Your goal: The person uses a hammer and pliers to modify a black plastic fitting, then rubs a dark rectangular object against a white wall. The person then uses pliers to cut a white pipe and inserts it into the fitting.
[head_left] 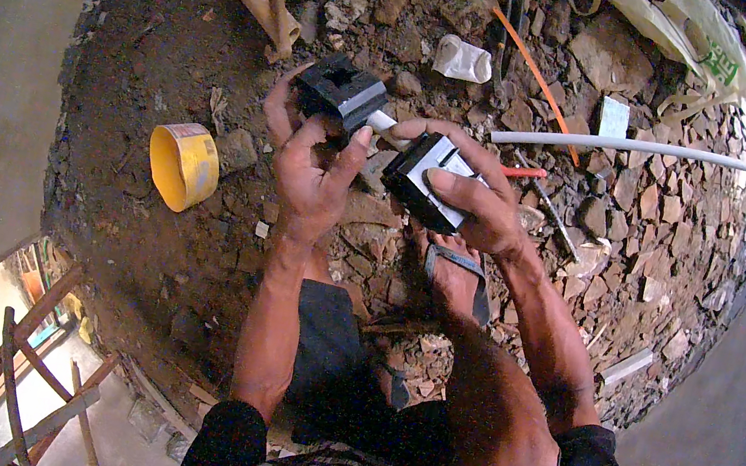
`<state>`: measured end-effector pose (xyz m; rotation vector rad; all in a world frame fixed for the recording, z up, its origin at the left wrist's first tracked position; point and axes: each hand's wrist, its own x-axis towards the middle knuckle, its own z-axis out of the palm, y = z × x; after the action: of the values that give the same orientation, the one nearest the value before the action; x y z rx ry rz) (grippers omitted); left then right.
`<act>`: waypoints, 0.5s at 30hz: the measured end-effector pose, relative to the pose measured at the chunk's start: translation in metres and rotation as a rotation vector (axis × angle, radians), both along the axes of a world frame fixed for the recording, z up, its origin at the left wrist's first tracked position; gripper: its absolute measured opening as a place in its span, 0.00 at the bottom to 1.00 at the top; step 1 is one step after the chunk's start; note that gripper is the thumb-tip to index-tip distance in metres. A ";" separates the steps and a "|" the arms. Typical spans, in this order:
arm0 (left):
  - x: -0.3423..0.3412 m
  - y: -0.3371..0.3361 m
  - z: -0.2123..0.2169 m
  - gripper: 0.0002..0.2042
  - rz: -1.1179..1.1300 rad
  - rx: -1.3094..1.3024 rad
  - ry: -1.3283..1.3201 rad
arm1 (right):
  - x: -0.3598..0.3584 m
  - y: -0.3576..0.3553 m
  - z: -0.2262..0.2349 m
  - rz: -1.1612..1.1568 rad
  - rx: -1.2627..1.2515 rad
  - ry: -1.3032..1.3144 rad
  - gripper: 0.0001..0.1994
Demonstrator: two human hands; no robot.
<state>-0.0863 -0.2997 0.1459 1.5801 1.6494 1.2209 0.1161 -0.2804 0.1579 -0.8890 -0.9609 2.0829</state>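
Observation:
My left hand (313,170) is closed on a black block-shaped piece (355,101) with a dark recess in its top, held between thumb and fingers. In my right hand (486,197), thumb and fingers grip a black box-like piece with a pale silvery face (429,176). A short white cylindrical piece (382,123) shows between the two, by my left thumb and right index fingertip; whether it is fixed to the black block I cannot tell. Both hands are raised over the rubble, close together.
Broken stones (660,210) and soil cover the ground. A yellow ring-shaped container (191,167) lies left. A white pipe (659,152), an orange strip (543,82), a white crumpled cup (464,59) and a plastic bag (683,33) lie ahead and right. My sandalled foot (456,266) is below.

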 end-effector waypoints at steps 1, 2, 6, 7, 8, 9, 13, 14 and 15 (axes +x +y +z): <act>0.001 0.000 -0.001 0.15 0.001 0.002 0.001 | -0.001 -0.002 0.001 -0.021 -0.013 0.012 0.25; -0.001 -0.001 -0.003 0.14 0.006 0.002 0.006 | -0.004 -0.004 0.002 -0.044 -0.039 0.015 0.24; 0.001 -0.001 -0.005 0.14 0.087 0.047 0.084 | -0.011 -0.007 0.005 -0.051 0.003 -0.072 0.28; 0.000 -0.002 -0.005 0.17 0.082 0.037 0.115 | -0.013 -0.007 0.007 -0.057 -0.019 -0.063 0.30; -0.001 -0.004 -0.006 0.20 0.076 0.028 0.146 | -0.015 -0.008 0.009 -0.065 -0.042 -0.055 0.31; -0.002 -0.005 -0.005 0.23 0.071 0.019 0.177 | -0.015 -0.007 0.009 -0.051 -0.024 -0.055 0.31; 0.002 -0.004 -0.001 0.23 0.047 -0.007 0.045 | -0.015 -0.005 0.007 -0.047 0.051 -0.070 0.32; 0.003 -0.005 -0.001 0.23 0.045 -0.022 0.046 | -0.016 -0.006 0.007 -0.058 0.070 -0.079 0.32; 0.003 -0.005 -0.001 0.23 0.044 -0.037 0.047 | -0.015 -0.006 0.005 -0.058 0.108 -0.108 0.33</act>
<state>-0.0829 -0.3046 0.1452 1.5685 1.7346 1.1771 0.1009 -0.2864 0.1627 -0.9696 -1.0806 1.9314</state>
